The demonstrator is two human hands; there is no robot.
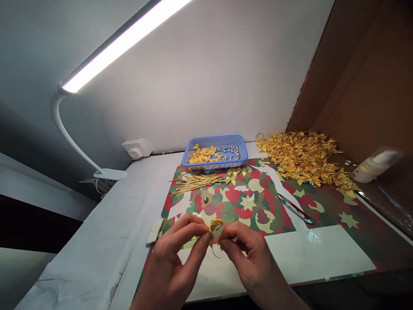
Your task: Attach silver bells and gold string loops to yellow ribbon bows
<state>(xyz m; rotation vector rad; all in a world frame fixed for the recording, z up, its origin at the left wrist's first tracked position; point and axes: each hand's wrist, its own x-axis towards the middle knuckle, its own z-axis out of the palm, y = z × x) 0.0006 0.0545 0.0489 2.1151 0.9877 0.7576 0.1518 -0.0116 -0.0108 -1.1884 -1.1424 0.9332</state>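
Note:
A small gold ribbon bow (215, 224) is pinched between the thumb and fingers of my left hand (180, 254). A thin gold cord (217, 255) curves down below the bow. Just to the right, my right hand (247, 254) is closed in a pinch at the cord, its fingertips close to the bow; the exact grip is partly hidden. Beyond my hands, a silver jingle bell (205, 199) lies on the patterned sheet. Several gold cords (196, 183) lie in a bundle farther back, beside a few loose gold bows (235, 175).
A blue basket (214, 140) holds gold bows and silver bells at the back. Right of it is a large heap of gold bows (300, 155). Tweezers (295, 209) lie on the right, near a bottle (374, 165). A lamp (109, 173) stands at left; a white block (155, 231) lies nearer.

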